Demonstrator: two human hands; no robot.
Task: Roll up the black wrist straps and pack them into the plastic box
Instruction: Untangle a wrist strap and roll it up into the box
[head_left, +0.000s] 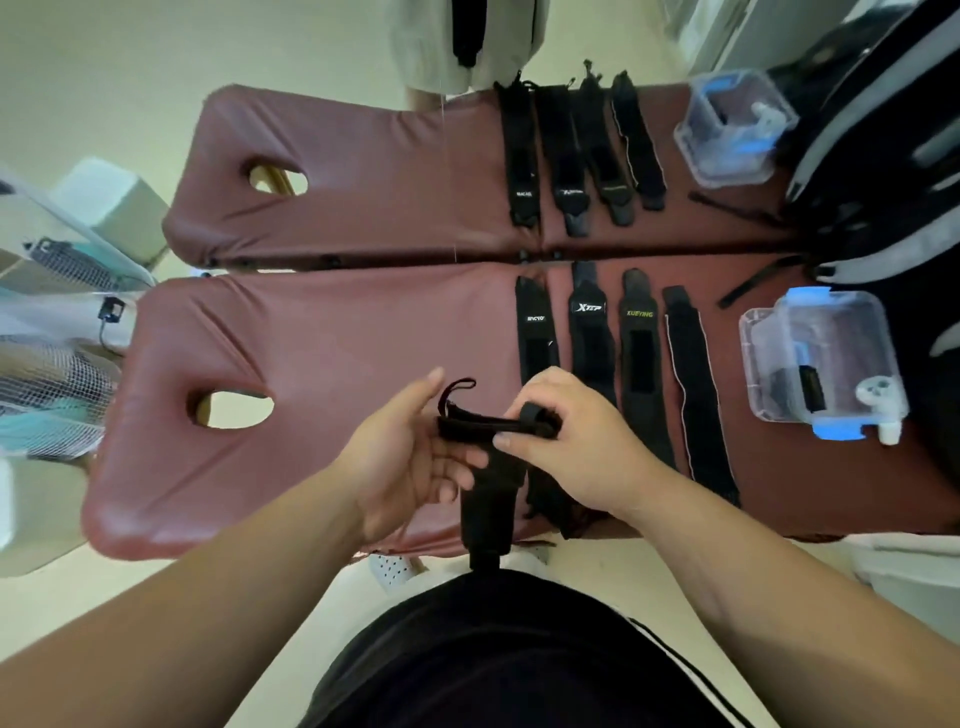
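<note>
A black wrist strap (488, 499) is held between both hands above the near edge of the maroon padded table (322, 332). My left hand (400, 462) supports its upper end from underneath, fingers curled round it. My right hand (576, 447) pinches the same end from the right, where a small roll shows. The rest of the strap hangs down toward my body. Several more black straps (641, 358) lie flat side by side on the table just beyond my hands. The clear plastic box (821, 358) with blue latches stands at the right.
A second maroon table (363, 171) stands behind, carrying several black straps (582, 150) and another clear box (732, 130). A person in light clothes stands at its far side. Black and grey bags (883, 156) sit at the right; mesh items lie at the left.
</note>
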